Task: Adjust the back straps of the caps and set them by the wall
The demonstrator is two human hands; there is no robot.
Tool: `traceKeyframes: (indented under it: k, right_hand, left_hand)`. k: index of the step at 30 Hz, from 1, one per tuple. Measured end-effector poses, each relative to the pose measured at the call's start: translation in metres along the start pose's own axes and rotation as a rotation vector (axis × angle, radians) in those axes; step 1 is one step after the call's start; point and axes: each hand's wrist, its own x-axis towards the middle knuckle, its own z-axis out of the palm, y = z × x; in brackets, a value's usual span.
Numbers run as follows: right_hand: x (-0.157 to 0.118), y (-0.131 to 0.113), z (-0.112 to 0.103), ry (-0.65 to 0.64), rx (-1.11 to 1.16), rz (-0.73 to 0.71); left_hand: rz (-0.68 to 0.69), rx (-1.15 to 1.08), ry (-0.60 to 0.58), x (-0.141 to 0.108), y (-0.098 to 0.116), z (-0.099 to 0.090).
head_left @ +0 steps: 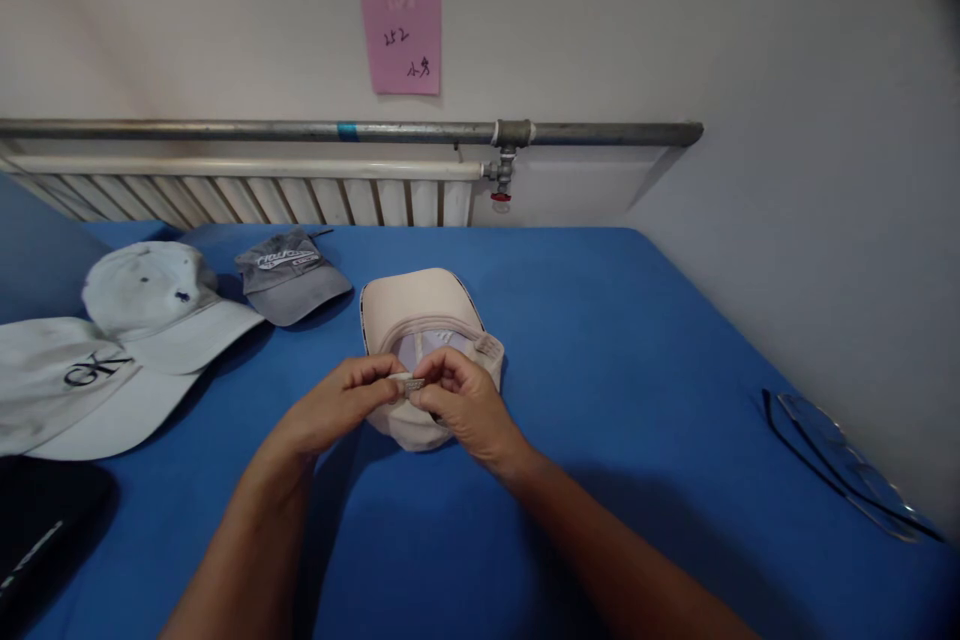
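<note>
A cream cap (424, 305) lies upside down on the blue surface, its brim toward the wall and its inside facing up. At its near edge, my left hand (341, 405) pinches the strap (412, 385), which has a small metallic-looking buckle. From the other side my right hand (466, 408) closes thumb and fingers on the same strap, close to my left fingertips. Part of the strap is hidden behind my fingers.
Two white caps (150, 290) and a gray cap (296, 275) lie at the left. A black object (52, 520) sits at the near left. Glasses (847, 470) rest at the far right. Behind the blue surface (600, 320) are a radiator (300, 200) and a pipe (262, 130).
</note>
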Motion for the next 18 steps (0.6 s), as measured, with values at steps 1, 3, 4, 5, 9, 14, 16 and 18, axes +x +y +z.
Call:
traceKeyframes:
  k: [1,3,4,5,9,14,16,18]
  right_hand:
    - [0.0000,0.0004,-0.0002,-0.006,0.003,-0.002]
    - [-0.0001,0.0011,-0.0009,-0.017,0.010,0.000]
    - [-0.0001,0.0014,-0.0013,-0.023,0.019,0.007]
    - [-0.0002,0.0014,-0.0015,-0.031,0.031,0.018]
    - [-0.0005,-0.0001,-0.0016,-0.050,0.080,0.040]
    - [-0.0005,-0.0023,-0.0007,-0.062,0.109,0.047]
    - [-0.0002,-0.0021,-0.0007,-0.061,0.112,0.051]
    - [0.0001,-0.0013,-0.0008,-0.061,0.116,0.054]
  left_hand:
    - [-0.005,-0.003,-0.002,0.0000,-0.0002,-0.0002]
    - [-0.006,-0.009,-0.001,-0.0001,-0.0009,-0.0007]
    - [-0.005,-0.012,0.002,-0.0001,-0.0014,-0.0010]
    - [-0.005,-0.016,0.005,-0.0001,-0.0018,-0.0015]
    - [-0.025,-0.032,0.019,-0.0003,-0.0015,-0.0032]
    - [-0.017,-0.056,0.030,-0.0008,0.0004,-0.0038]
    - [-0.013,-0.051,0.024,-0.0008,-0.0003,-0.0040]
    - [-0.018,-0.041,0.018,-0.0007,-0.0014,-0.0043]
